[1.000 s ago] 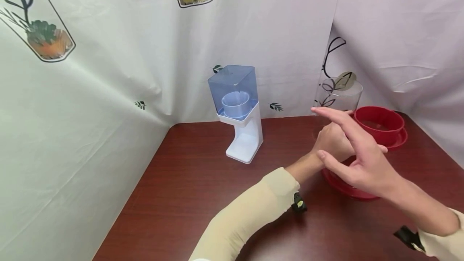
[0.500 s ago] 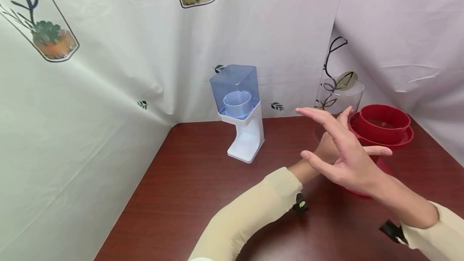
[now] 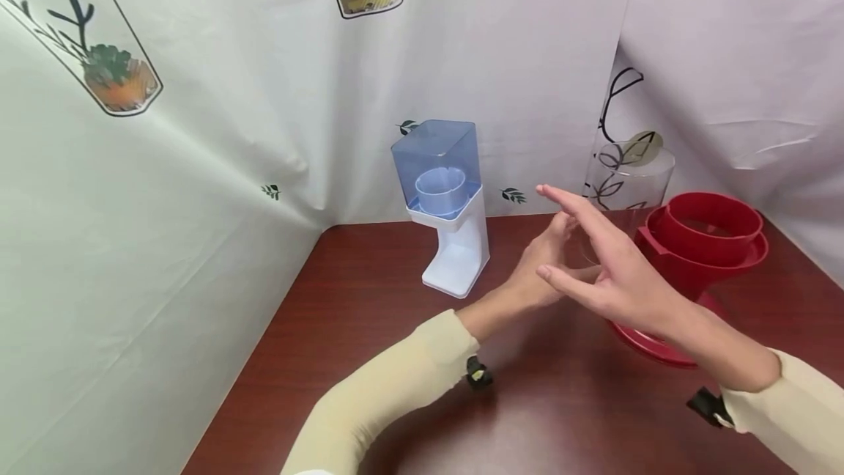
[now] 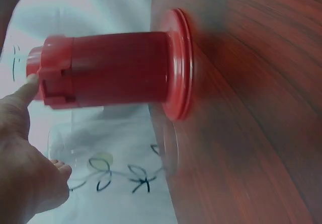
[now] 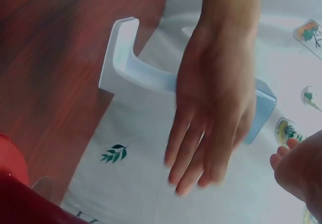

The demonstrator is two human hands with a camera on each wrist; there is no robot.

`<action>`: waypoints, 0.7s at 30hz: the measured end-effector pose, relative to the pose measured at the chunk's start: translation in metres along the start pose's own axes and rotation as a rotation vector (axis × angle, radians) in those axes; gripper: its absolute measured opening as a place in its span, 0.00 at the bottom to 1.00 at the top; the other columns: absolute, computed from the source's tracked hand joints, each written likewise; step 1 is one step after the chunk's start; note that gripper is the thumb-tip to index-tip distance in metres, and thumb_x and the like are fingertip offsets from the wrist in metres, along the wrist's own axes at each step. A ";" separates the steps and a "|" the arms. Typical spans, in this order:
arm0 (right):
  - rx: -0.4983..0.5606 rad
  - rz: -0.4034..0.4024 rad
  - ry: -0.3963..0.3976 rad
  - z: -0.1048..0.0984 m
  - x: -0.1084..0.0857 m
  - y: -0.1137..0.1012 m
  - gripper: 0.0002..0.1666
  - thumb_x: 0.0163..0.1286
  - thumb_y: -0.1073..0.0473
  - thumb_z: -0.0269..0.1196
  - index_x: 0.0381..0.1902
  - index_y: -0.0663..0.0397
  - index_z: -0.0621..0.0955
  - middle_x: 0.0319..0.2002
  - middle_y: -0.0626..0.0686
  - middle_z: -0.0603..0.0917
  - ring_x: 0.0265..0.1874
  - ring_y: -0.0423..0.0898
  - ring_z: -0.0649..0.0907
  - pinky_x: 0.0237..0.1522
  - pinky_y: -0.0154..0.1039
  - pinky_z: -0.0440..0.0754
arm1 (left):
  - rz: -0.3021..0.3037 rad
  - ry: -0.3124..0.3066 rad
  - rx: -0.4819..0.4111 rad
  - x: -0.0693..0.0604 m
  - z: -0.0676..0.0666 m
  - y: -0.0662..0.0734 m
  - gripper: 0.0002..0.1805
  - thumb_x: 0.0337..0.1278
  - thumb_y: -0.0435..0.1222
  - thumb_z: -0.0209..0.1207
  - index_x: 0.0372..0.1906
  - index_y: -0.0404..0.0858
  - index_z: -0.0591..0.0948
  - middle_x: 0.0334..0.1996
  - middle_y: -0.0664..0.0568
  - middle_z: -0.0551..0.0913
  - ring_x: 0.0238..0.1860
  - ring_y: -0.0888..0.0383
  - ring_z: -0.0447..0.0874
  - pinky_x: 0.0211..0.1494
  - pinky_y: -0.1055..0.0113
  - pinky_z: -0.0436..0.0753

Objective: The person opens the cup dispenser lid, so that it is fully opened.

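Observation:
A red stand (image 3: 692, 270) with a round base (image 4: 178, 65) and a narrower red ring (image 3: 715, 222) on its top stands upright at the right of the table. In the head view my left hand (image 3: 543, 259) is left of the stand, its fingers extended and holding nothing. My right hand (image 3: 620, 273) hovers before the stand, fingers straight and thumb spread apart, also holding nothing. It hides part of the stand and of my left hand. The right wrist view shows my left hand (image 5: 216, 103) with its fingers straight, apart from the red stand (image 5: 25, 199) in the corner.
A clear cylinder (image 3: 633, 174) stands behind the stand, near the back wall. Farther left is a white dispenser (image 3: 458, 262) with a see-through blue hopper (image 3: 438, 167) and a cup-like ring inside. White patterned cloth (image 3: 547, 57) hangs along the back of the dark red table (image 3: 343, 328).
My left hand has drawn away from the red stand toward the left, its fingers extending. My right hand has moved slightly left, its thumb and fingers spread. More of the stand's top shows.

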State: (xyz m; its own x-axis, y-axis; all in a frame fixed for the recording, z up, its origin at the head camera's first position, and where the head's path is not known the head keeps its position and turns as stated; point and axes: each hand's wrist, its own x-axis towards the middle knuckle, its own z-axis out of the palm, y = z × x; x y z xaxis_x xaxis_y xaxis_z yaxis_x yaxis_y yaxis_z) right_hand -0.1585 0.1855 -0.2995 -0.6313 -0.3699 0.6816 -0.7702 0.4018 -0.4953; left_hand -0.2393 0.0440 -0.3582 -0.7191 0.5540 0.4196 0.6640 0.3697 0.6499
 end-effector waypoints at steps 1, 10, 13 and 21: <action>0.007 0.017 0.000 0.001 0.002 0.003 0.62 0.58 0.71 0.78 0.85 0.46 0.61 0.81 0.47 0.66 0.77 0.42 0.67 0.71 0.26 0.68 | -0.006 -0.001 -0.013 -0.003 -0.003 -0.001 0.48 0.62 0.39 0.75 0.81 0.47 0.60 0.76 0.55 0.73 0.75 0.66 0.70 0.73 0.73 0.69; 0.135 0.222 -0.031 0.011 0.019 0.023 0.54 0.70 0.63 0.73 0.86 0.42 0.59 0.83 0.47 0.62 0.82 0.44 0.61 0.76 0.32 0.63 | -0.051 0.075 -0.084 -0.050 -0.037 -0.016 0.53 0.58 0.46 0.78 0.82 0.45 0.61 0.77 0.55 0.72 0.75 0.62 0.71 0.75 0.62 0.73; 0.192 0.288 -0.038 0.017 0.028 0.030 0.52 0.72 0.60 0.72 0.86 0.45 0.59 0.83 0.48 0.62 0.82 0.45 0.60 0.79 0.47 0.62 | -0.026 0.107 -0.107 -0.063 -0.051 -0.021 0.52 0.57 0.40 0.79 0.82 0.43 0.61 0.76 0.51 0.74 0.74 0.59 0.73 0.73 0.60 0.76; 0.283 0.387 -0.046 0.034 0.049 0.050 0.50 0.73 0.56 0.72 0.85 0.50 0.59 0.82 0.51 0.64 0.82 0.51 0.62 0.79 0.57 0.60 | -0.014 0.194 -0.064 -0.093 -0.093 -0.032 0.51 0.54 0.38 0.81 0.80 0.42 0.65 0.71 0.50 0.79 0.72 0.58 0.76 0.70 0.59 0.79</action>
State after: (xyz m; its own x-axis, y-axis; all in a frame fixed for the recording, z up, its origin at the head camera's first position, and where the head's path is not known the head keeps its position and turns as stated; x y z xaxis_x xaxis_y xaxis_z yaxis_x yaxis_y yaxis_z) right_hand -0.2304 0.1591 -0.3092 -0.8749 -0.2772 0.3971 -0.4683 0.2756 -0.8395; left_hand -0.2125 -0.0884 -0.3589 -0.7579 0.3930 0.5207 0.6441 0.3246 0.6926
